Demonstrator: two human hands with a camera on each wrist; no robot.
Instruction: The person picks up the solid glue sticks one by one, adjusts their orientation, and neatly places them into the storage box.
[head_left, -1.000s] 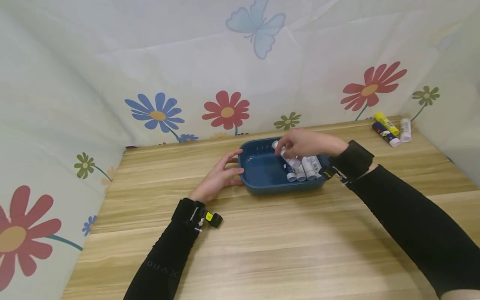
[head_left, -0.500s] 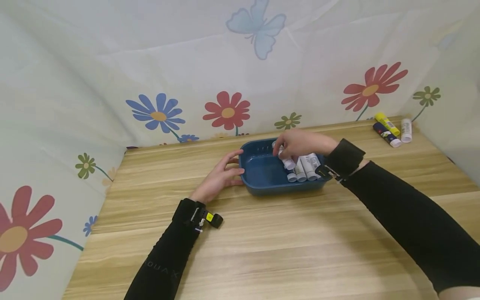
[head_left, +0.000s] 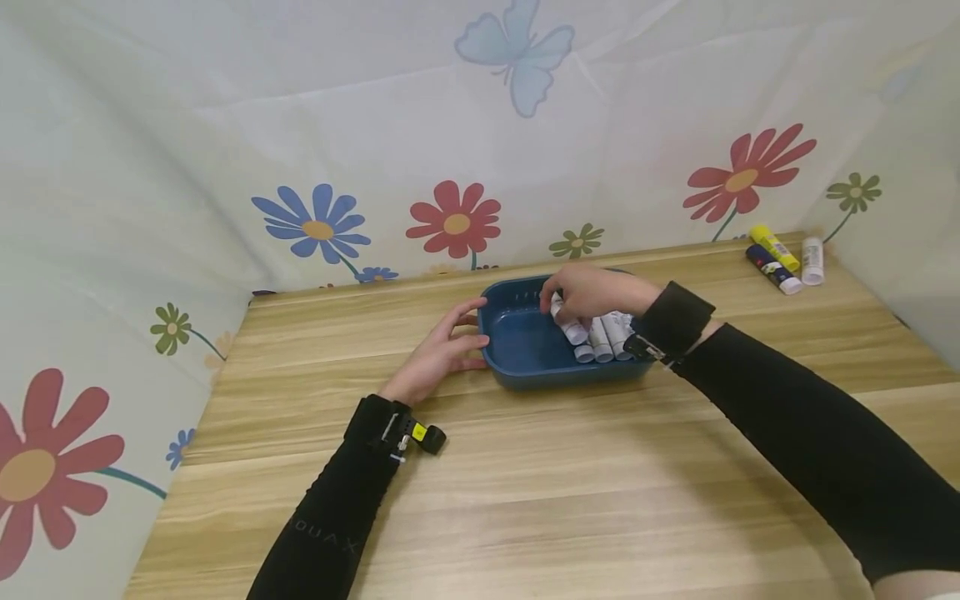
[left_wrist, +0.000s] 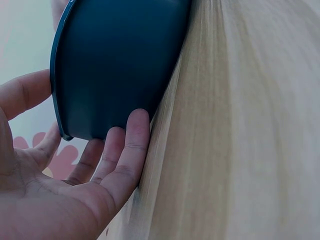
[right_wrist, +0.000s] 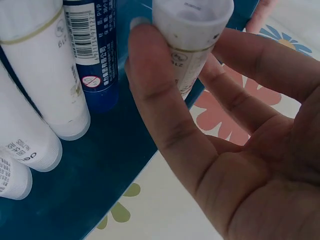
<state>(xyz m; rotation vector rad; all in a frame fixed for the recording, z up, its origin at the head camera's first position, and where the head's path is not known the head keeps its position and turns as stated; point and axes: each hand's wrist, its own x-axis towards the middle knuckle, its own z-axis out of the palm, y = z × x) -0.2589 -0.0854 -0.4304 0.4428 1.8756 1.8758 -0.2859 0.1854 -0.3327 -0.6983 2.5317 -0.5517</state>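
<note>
A dark blue plastic basket (head_left: pixel 521 337) stands on the table. My left hand (head_left: pixel 435 354) rests against its left end, thumb at the rim and fingertips (left_wrist: pixel 137 122) low on the outer wall. Over the inside of the basket my right hand (head_left: pixel 603 290) pinches a white glue stick (head_left: pixel 572 327) between thumb and fingers. This stick tilts, its near end close over a row of glue sticks lying side by side on the right. In the right wrist view that row shows a dark blue glue stick (right_wrist: pixel 95 55) and white ones (right_wrist: pixel 45 65).
At the back right of the table lie a yellow glue stick (head_left: pixel 774 248), a dark blue glue stick (head_left: pixel 772 269) and a white glue stick (head_left: pixel 812 261). A flower-printed cloth (head_left: pixel 360 125) walls the table (head_left: pixel 525 500) at the back and sides.
My right hand has shifted slightly left and toward me with the white glue stick, whose near end has swung left over the row. The left hand and the basket have stayed in place.
</note>
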